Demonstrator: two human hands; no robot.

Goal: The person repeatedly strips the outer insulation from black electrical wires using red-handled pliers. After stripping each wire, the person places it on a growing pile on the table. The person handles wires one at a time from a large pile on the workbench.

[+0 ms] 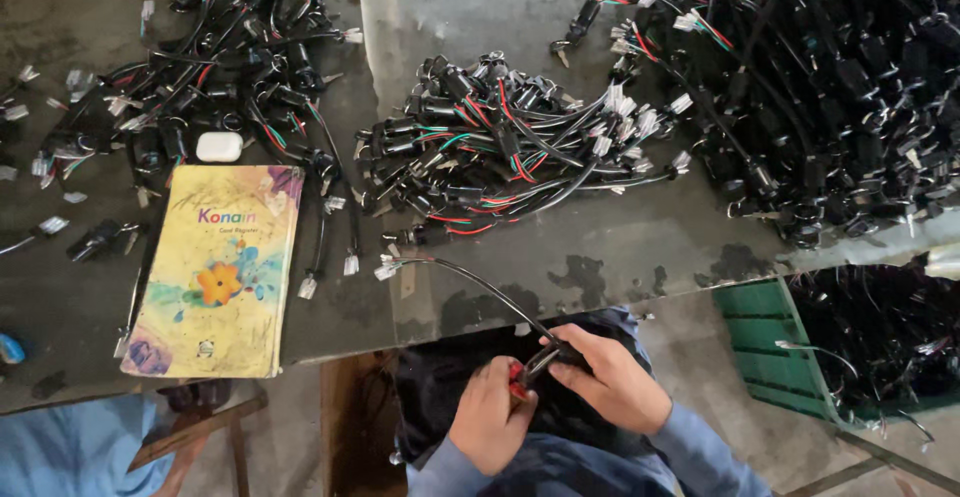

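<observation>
My left hand and my right hand meet just below the table's front edge. Between them is one black wired part. A red-handled tool shows at my left fingers, gripped there. My right hand closes on the black part's body. Its black cable arcs up onto the table and ends in a white connector. A heap of similar black switch harnesses with red, green and white wires lies in the middle of the table, beyond my hands.
A yellow notebook lies at the left front, a small white case above it. More harness piles sit at the back left and right. A green crate of harnesses stands at the lower right. The grey metal table is stained.
</observation>
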